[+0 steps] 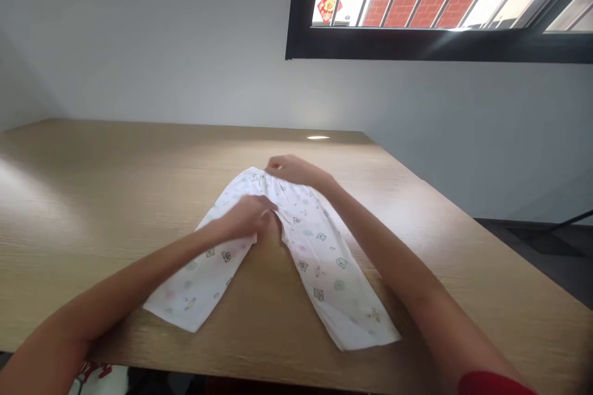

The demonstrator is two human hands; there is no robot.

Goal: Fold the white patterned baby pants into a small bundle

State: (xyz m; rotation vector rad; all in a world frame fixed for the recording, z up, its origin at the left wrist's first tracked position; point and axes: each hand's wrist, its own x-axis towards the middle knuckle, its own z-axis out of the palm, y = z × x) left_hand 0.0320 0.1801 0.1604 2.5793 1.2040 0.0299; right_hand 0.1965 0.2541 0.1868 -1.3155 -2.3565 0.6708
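Note:
A small pair of white trousers [319, 253] with little printed pictures lies flat on the wooden table [115, 185], waistband at the far end, both legs spread toward me. My left hand [248, 216] rests on the crotch area where the legs part, its fingers drawn together on the cloth. My right hand [290, 170] is at the waistband's far edge, fingers curled and pinching the fabric there.
The table's front edge runs close to me and its right edge slants away toward dark floor [532, 241]. A grey wall stands behind, with a black-framed window [417, 43] at the upper right. Some cloth [99, 376] shows below the table's front edge.

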